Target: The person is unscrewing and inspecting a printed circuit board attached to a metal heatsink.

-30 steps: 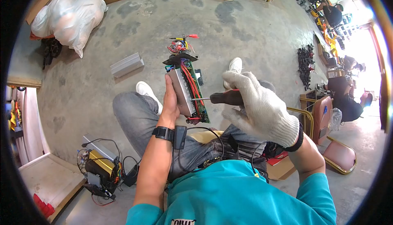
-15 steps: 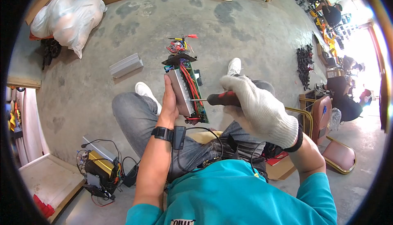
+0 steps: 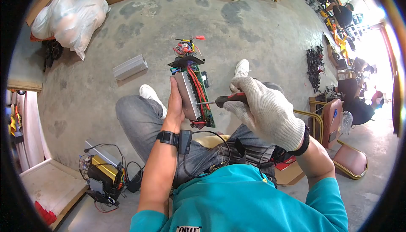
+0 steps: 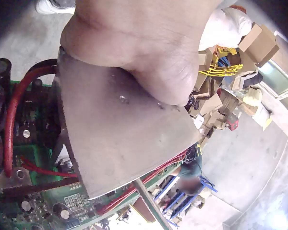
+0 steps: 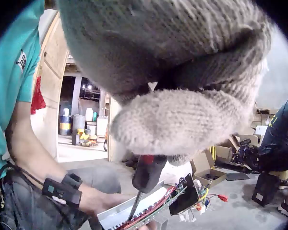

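Observation:
My bare left hand [image 3: 174, 105] holds a circuit board assembly by its flat metal plate [image 3: 188, 99], palm along the plate's outer side. Red wires [image 3: 195, 82] run lengthwise over the green board [image 4: 43, 201], and a dark end plate [image 3: 186, 60] with loose coloured wires sits at the far end. In a white knitted glove, my right hand [image 3: 270, 111] grips the black and red handle of a screwdriver [image 3: 226, 100]. Its shaft [image 4: 151, 203] reaches to the row of parts along the plate's edge; the tip is hidden in the left wrist view.
A silver metal housing [image 3: 130, 68] lies on the floor ahead to the left. Behind my left arm stands another electronic unit [image 3: 105, 170] with cables. A white plastic bag [image 3: 72, 20] is at far left, a folding chair [image 3: 332, 122] at right. Other people sit farther off.
My right hand's fingers were spread around the screwdriver, then closed over the handle; now thumb and fingers sit along it. Screwdriver tip and left hand stay almost in place.

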A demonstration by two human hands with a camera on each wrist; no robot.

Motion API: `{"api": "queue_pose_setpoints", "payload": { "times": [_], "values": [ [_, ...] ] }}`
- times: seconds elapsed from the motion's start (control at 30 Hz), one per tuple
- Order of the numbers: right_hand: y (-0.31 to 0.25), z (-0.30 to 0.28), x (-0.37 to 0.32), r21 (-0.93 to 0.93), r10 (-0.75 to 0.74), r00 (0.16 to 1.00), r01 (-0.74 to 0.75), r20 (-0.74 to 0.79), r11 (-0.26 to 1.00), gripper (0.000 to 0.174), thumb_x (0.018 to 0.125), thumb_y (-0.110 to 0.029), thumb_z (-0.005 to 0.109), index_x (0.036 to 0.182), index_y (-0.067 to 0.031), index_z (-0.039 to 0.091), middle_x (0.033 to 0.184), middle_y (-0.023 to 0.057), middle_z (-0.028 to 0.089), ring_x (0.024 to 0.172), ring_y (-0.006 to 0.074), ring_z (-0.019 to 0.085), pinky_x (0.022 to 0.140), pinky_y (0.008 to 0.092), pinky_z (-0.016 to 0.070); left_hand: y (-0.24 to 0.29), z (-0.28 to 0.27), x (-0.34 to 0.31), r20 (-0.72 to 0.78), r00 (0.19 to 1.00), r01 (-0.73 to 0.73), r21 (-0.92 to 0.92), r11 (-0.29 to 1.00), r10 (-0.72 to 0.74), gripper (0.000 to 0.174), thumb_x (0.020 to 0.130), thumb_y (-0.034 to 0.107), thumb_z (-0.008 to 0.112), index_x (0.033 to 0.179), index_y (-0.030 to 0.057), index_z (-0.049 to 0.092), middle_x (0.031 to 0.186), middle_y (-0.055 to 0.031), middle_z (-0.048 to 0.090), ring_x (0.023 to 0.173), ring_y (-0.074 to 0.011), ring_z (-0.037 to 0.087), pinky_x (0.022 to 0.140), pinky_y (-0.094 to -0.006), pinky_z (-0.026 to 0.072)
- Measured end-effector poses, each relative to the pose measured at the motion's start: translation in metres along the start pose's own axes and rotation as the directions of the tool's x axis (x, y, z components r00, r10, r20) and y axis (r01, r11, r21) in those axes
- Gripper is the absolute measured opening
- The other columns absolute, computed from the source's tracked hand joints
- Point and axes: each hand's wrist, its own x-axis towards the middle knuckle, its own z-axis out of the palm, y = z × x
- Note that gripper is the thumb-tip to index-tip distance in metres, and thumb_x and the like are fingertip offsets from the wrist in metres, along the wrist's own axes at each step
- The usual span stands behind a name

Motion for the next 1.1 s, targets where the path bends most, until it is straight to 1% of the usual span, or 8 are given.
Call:
{"api": "queue_pose_setpoints", "payload": {
  "times": [0.07, 0.23, 0.27, 0.33, 0.43, 0.63, 0.83, 1.1],
  "values": [
    [0.001, -0.004, 0.0, 0.004, 0.033, 0.999, -0.033, 0.031, 0.999, 0.047, 0.092, -0.017, 0.074, 0.132, -0.0039, 0.054, 0.115, 0.0196, 0.063, 0.101, 0.0387, 0.07, 0.082, 0.0448, 0.0579, 0.001, 0.0, -0.001, -0.013, 1.0, -0.006, 0.028, 1.0, 0.006, 0.082, 0.106, 0.072, 0.026, 0.138, 0.0052, 0.06, 0.119, -0.0124, 0.073, 0.104, -0.0215, 0.074, 0.09, -0.0375, 0.0626],
    [0.011, -0.004, 0.003, -0.067, -0.343, 0.938, 0.34, -0.056, 0.938, 0.037, 0.094, -0.021, 0.074, 0.123, -0.0045, 0.059, 0.102, 0.0165, 0.067, 0.093, 0.0366, 0.071, 0.078, 0.0437, 0.0573, 0.005, 0.003, -0.007, 0.026, 0.999, 0.024, -0.039, 0.999, -0.023, 0.074, 0.107, 0.071, 0.033, 0.137, 0.0085, 0.059, 0.117, -0.0093, 0.071, 0.103, -0.0211, 0.071, 0.092, -0.0387, 0.0603],
    [0.009, -0.003, 0.002, -0.068, -0.344, 0.937, 0.34, -0.055, 0.938, 0.037, 0.094, -0.021, 0.074, 0.123, -0.0045, 0.059, 0.102, 0.0165, 0.067, 0.093, 0.0366, 0.071, 0.078, 0.0437, 0.0573, 0.005, 0.004, -0.007, 0.026, 0.999, 0.024, -0.04, 0.999, -0.023, 0.074, 0.107, 0.071, 0.033, 0.137, 0.0085, 0.059, 0.117, -0.0093, 0.071, 0.103, -0.0211, 0.071, 0.092, -0.0387, 0.0603],
    [0.002, 0.001, -0.002, -0.095, -0.034, 0.999, 0.033, -0.01, 0.995, 0.03, 0.094, -0.017, 0.072, 0.119, -0.0053, 0.061, 0.111, 0.0184, 0.064, 0.098, 0.038, 0.069, 0.082, 0.0448, 0.0562, 0.006, 0.005, -0.007, 0.023, 0.999, 0.024, -0.017, 1.0, -0.024, 0.074, 0.107, 0.071, 0.033, 0.138, 0.0086, 0.059, 0.116, -0.0096, 0.071, 0.103, -0.0214, 0.071, 0.092, -0.0394, 0.0606],
    [-0.002, -0.001, 0.0, -0.058, 0.071, 0.996, -0.067, 0.061, 0.996, 0.029, 0.093, -0.013, 0.072, 0.119, -0.0071, 0.062, 0.115, 0.0192, 0.061, 0.1, 0.0383, 0.068, 0.084, 0.045, 0.0558, 0.005, 0.007, -0.006, -0.01, 1.0, 0.022, -0.01, 1.0, -0.023, 0.075, 0.106, 0.071, 0.032, 0.137, 0.0085, 0.059, 0.116, -0.01, 0.071, 0.103, -0.0214, 0.072, 0.091, -0.0399, 0.0612],
    [0.012, -0.004, 0.002, -0.051, -0.348, 0.937, 0.349, 0.021, 0.936, 0.03, 0.093, -0.013, 0.071, 0.122, -0.009, 0.061, 0.113, 0.0179, 0.06, 0.094, 0.0374, 0.069, 0.079, 0.0447, 0.0565, 0.002, 0.001, -0.004, 0.018, 1.0, 0.008, 0.002, 1.0, -0.008, 0.081, 0.107, 0.072, 0.025, 0.14, 0.006, 0.058, 0.119, -0.0134, 0.072, 0.104, -0.0239, 0.074, 0.089, -0.0402, 0.064],
    [0.001, 0.0, -0.004, -0.05, -0.118, 0.993, 0.119, 0.02, 0.992, 0.034, 0.091, -0.014, 0.074, 0.123, -0.007, 0.06, 0.108, 0.017, 0.062, 0.091, 0.0381, 0.07, 0.079, 0.046, 0.0562, 0.002, 0.002, -0.004, 0.004, 1.0, 0.017, -0.017, 1.0, -0.017, 0.08, 0.107, 0.071, 0.025, 0.14, 0.0065, 0.059, 0.119, -0.0131, 0.073, 0.103, -0.0238, 0.075, 0.09, -0.0404, 0.0639],
    [0.005, 0.006, -0.003, -0.127, -0.086, 0.996, 0.081, -0.037, 0.989, 0.033, 0.09, -0.019, 0.076, 0.117, -0.0063, 0.063, 0.1, 0.0174, 0.064, 0.09, 0.038, 0.07, 0.077, 0.0448, 0.0557, 0.001, 0.0, -0.003, 0.015, 1.0, 0.028, -0.031, 0.999, -0.028, 0.079, 0.107, 0.072, 0.025, 0.139, 0.0074, 0.059, 0.118, -0.0124, 0.073, 0.101, -0.0234, 0.075, 0.09, -0.0405, 0.0636]
  ]
}}
